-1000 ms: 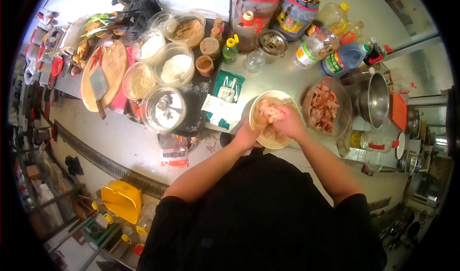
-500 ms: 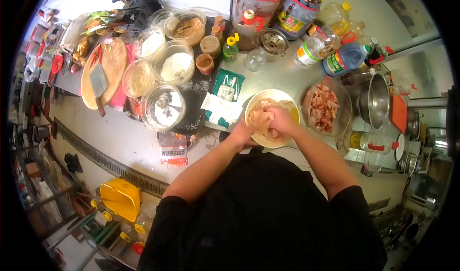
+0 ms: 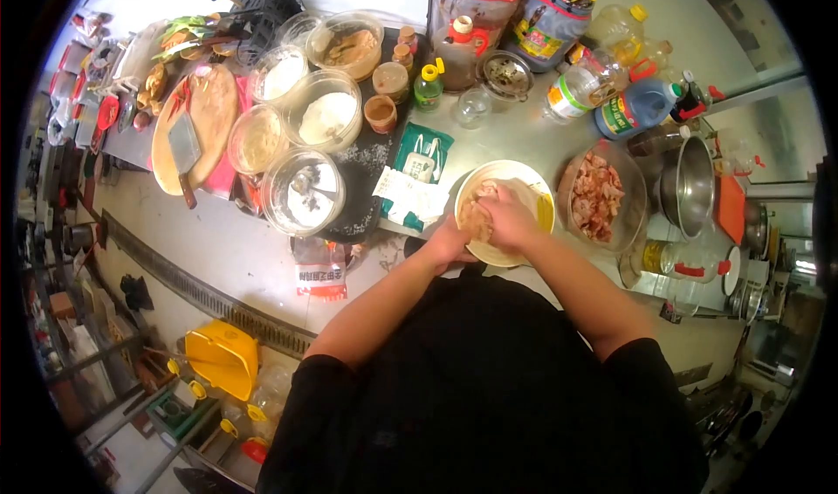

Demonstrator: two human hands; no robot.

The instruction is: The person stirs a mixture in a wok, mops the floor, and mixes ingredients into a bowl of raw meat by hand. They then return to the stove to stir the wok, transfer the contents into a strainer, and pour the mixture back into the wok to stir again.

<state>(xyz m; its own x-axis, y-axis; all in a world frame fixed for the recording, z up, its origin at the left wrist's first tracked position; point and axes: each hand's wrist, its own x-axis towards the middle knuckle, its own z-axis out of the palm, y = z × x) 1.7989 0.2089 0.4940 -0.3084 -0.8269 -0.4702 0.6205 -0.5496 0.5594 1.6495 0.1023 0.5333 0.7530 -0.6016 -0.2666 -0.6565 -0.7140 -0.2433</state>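
Head: right fingers curled round meat, left fingers gripping bowl.

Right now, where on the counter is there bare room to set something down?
The main free patch is grey metal counter, bordered by the cream round bowl below, green plastic packet and small clear jar left, and clear bowl of reddish meat right. Crowded: the black tray with clear round tubs, and around the blue plastic jug.
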